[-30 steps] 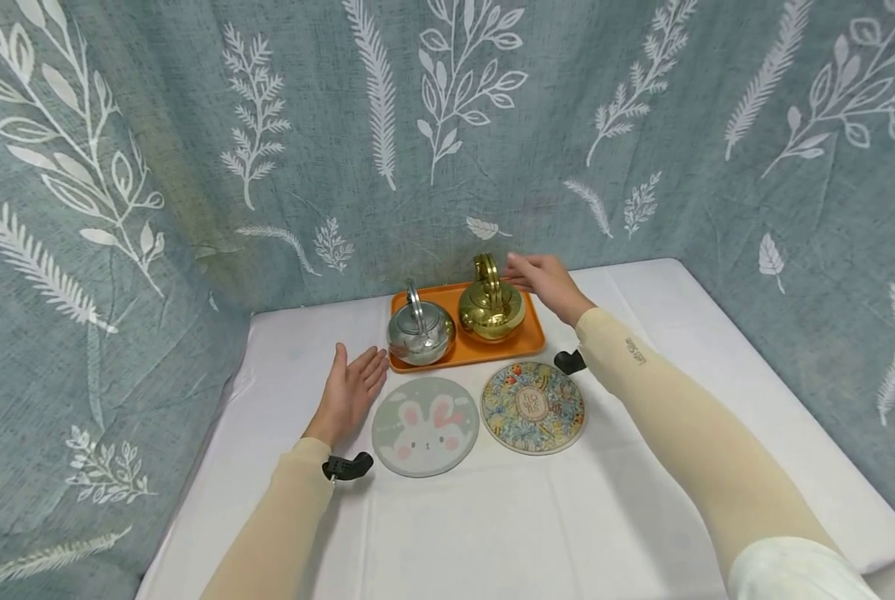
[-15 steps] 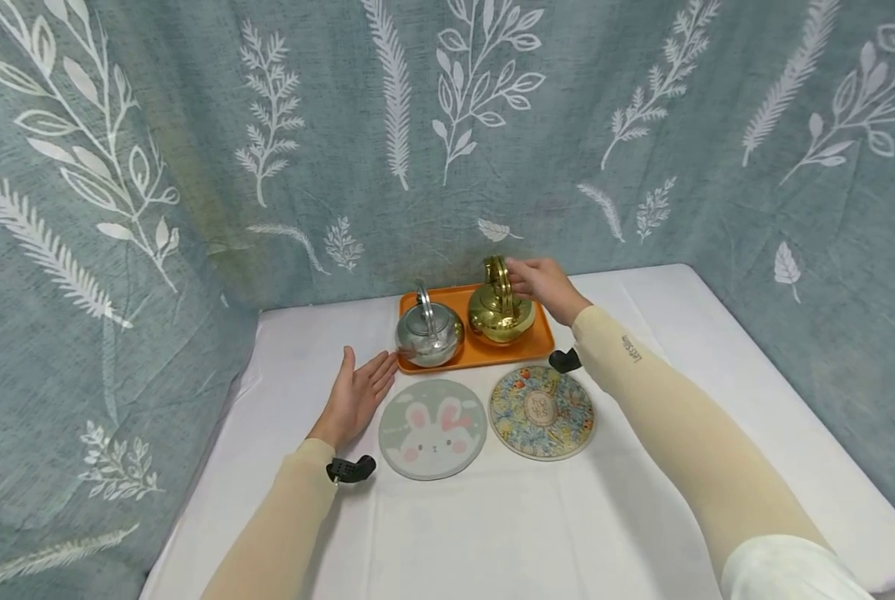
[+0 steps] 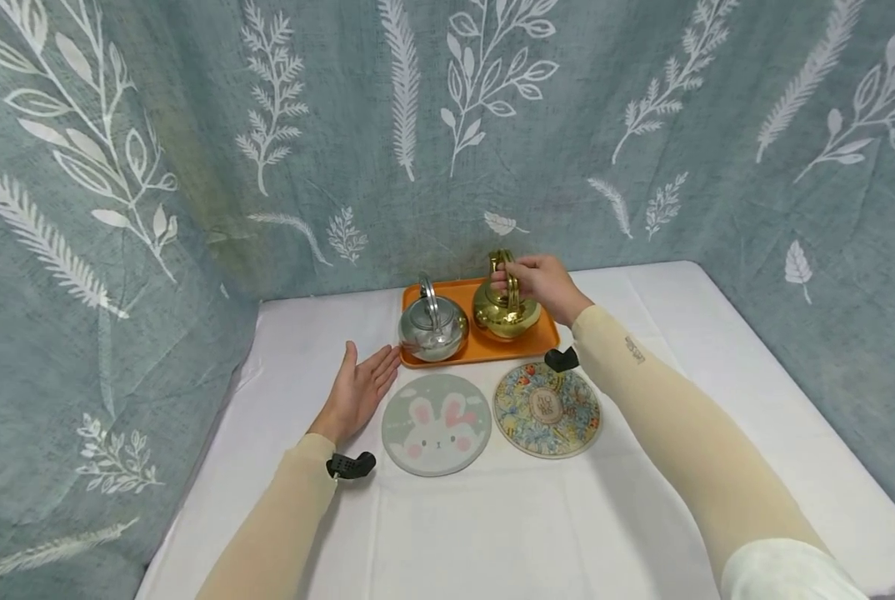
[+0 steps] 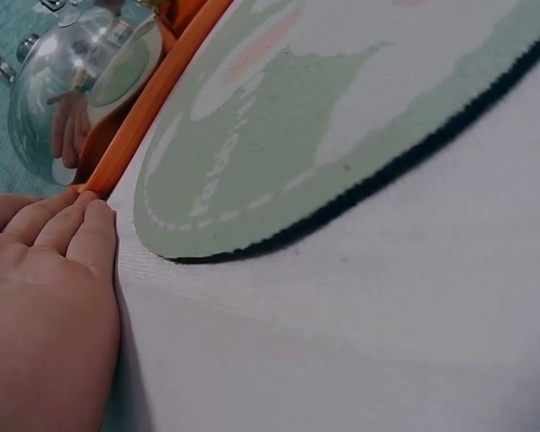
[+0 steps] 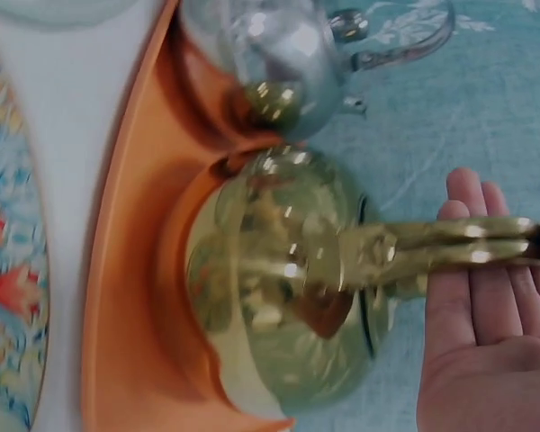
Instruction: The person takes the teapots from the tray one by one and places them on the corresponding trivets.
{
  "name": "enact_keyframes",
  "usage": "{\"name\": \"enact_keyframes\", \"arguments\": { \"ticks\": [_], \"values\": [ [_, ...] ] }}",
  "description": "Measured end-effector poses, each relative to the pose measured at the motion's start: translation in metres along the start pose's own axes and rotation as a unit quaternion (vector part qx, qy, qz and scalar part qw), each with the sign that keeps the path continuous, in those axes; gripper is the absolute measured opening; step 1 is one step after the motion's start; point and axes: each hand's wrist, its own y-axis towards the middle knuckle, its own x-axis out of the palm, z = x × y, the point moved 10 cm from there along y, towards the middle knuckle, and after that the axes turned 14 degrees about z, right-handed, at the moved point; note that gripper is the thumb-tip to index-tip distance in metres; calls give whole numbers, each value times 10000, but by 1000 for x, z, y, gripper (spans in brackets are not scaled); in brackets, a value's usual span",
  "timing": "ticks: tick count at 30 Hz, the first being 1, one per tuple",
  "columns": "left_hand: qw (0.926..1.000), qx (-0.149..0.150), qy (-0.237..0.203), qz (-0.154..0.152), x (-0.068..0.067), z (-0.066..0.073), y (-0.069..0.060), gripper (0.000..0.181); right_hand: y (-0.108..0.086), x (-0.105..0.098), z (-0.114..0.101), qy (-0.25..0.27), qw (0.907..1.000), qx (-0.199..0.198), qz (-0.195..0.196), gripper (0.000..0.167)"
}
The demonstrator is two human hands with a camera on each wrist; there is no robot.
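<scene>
A gold kettle (image 3: pixel 506 312) and a silver kettle (image 3: pixel 434 328) stand upright on an orange tray (image 3: pixel 482 355). My right hand (image 3: pixel 547 283) has its fingers passed through the gold kettle's raised handle (image 5: pixel 441 245). In the right wrist view those fingers (image 5: pixel 495 306) look mostly straight beneath the handle, with part of the thumb at the frame's edge beside it. My left hand (image 3: pixel 359 390) is held flat, palm turned inward. Its fingertips (image 4: pixel 88 200) reach the tray's left front corner, beside the silver kettle.
Two round mats lie in front of the tray: one with a rabbit face (image 3: pixel 437 425), one with a colourful pattern (image 3: pixel 548 408). A white cloth (image 3: pixel 477 533) covers the table. Leaf-patterned curtains (image 3: pixel 387 125) stand behind and at both sides.
My right hand has moved left from beside the gold kettle, and its fingers are now through the handle. The left hand stays at the tray's corner. The head view has shifted slightly.
</scene>
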Motion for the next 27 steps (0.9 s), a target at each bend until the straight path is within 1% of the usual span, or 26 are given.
{"name": "enact_keyframes", "arguments": {
  "ticks": [3,6,9,12,18,21,27],
  "values": [
    [10000,34,62,56,0,3,-1,108,1,4,-4,276,9996,63,13,44],
    [9999,57,142,80,7,8,-5,105,0,2,-4,285,9995,54,126,42],
    [9998,18,155,123,11,8,-8,103,0,-3,0,313,9992,25,249,39],
    [9998,2,160,126,9,5,-7,103,0,-4,3,333,9990,31,301,38],
    [9997,59,206,109,8,4,-6,104,-3,-6,3,327,9988,-18,369,38],
    [9996,92,218,128,7,3,-5,104,-5,-6,3,361,9986,-63,374,37],
    [9995,83,268,137,6,0,-4,106,-10,-7,2,271,9990,-171,310,37]
  ]
}}
